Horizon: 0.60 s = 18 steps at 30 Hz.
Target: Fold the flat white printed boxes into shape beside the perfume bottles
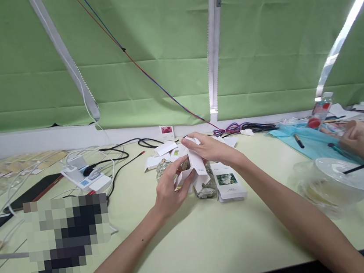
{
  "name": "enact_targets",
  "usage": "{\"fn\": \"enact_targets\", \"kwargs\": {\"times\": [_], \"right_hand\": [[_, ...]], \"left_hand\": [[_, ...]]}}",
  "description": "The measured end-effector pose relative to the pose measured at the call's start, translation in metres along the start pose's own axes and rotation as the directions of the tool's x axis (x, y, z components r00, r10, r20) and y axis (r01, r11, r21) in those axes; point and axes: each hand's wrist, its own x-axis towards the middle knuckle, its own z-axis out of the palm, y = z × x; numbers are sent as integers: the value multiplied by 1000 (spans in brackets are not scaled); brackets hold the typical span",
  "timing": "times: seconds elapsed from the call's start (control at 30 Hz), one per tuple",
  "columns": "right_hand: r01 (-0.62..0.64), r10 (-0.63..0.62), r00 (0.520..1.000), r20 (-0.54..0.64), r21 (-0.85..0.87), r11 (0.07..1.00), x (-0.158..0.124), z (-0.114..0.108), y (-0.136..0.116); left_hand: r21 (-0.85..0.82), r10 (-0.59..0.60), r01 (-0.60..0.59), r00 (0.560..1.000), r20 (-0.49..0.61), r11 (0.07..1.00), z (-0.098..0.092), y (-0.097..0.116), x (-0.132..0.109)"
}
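white carton (196, 165) pinched between left hand (170, 194), right hand (210, 147); above table (195, 241)

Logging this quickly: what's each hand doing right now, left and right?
Left hand: closed on the small white carton, at its lower end.
Right hand: closed on the same carton, at its top flap.

Body in view: two hands, two forearms, all bare.

Left hand (170, 191): bare, slim fingers, at 8 o'clock from right hand (210, 148).

Right hand: bare, long slim fingers; nails too small to judge.

Left forearm (127, 258): bare along whole visible length, leaves frame at 7 o'clock. One small dark spot on upper side, toward wrist.

Right forearm (287, 212): bare along whole visible length, leaves frame at 5 o'clock.
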Motion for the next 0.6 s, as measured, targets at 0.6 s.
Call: {"fn": "enact_targets", "kwargs": {"times": [0.6], "right_hand": [[-130,138,965,-221,51,990,3,-44,32]], "left_hand": [[-54,29,-28,999,25,998,-4,1,3]]}}
